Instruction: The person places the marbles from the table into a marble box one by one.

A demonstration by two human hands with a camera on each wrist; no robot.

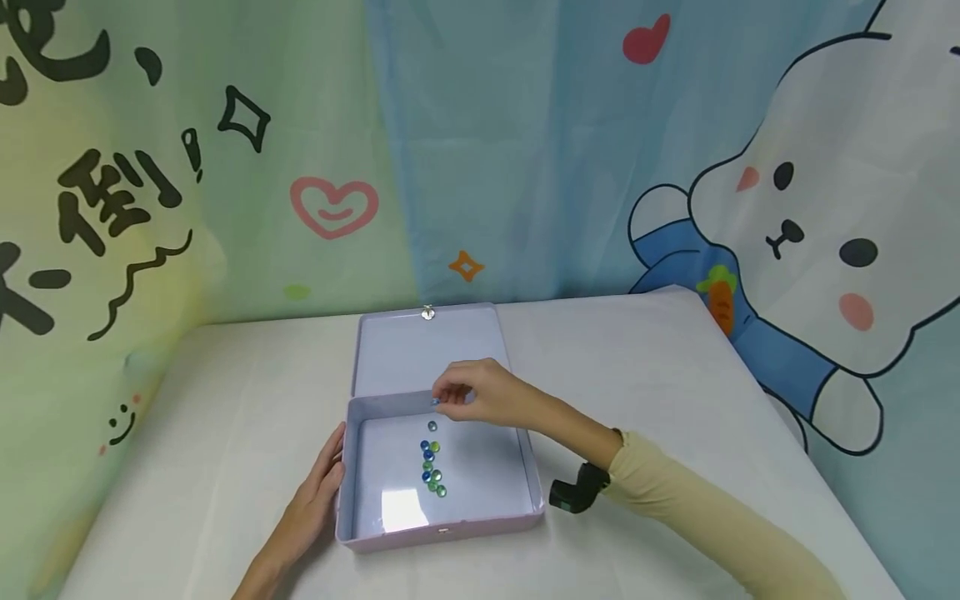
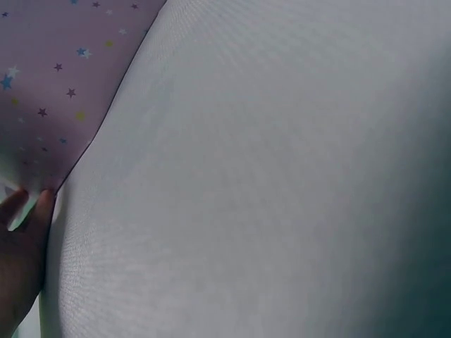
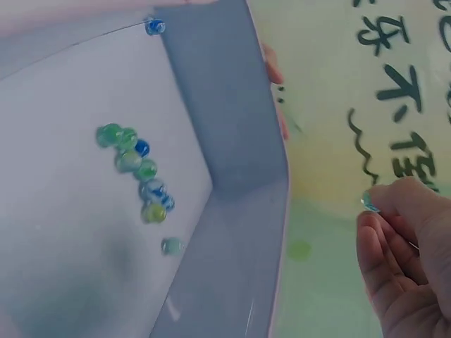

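An open lilac tin box (image 1: 491, 527) holds several blue, green and clear glass marbles (image 1: 428, 456), lying in a loose line on its floor. Over the box's far part, my right hand (image 1: 480, 393) pinches a small bluish glass marble (image 3: 370, 202) between thumb and fingertips. Against the box's left wall rests my left hand (image 1: 313, 493), its fingers extended along the outside. The left wrist view catches that hand's fingertips on the star-patterned side (image 2: 67, 84) of the box. In the right wrist view a single blue marble (image 3: 155, 27) sits apart from the others, by the wall.
The box lid (image 1: 427, 350) lies folded back behind it, with a metal clasp (image 1: 427, 312) at its far edge. A white cloth (image 1: 637, 375) covers the table. Behind hangs a printed curtain (image 1: 510, 167). A black device (image 1: 577, 490) is worn at the right wrist.
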